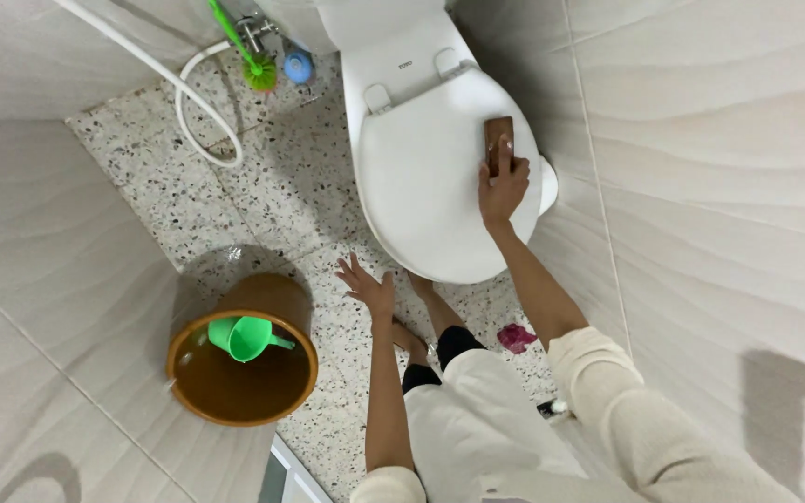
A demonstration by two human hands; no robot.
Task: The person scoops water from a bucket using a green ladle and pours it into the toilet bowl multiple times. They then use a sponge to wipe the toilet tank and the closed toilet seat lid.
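Everything here sits around the big white toilet with its shut plastic lid.

Far off to the left of the toilet stands a round brown bucket on the speckled floor, with a small green plastic scoop inside it. Up past the bucket, near the back of the toilet, a white hose curls on the floor beside a green toilet brush.

Closer in, just left of the toilet's front edge, the person's left hand hangs in the air. Its fingers are spread wide and it holds nothing.

On the right side of the lid, the right hand presses down on a small brown block-shaped scrubber. The fingers lie over its near end, gripping it. The scrubber's long side points from the hand toward the back of the toilet. The right hand is the one on it; the left is well apart.

On the floor below the toilet's right side lies a small pink crumpled thing.
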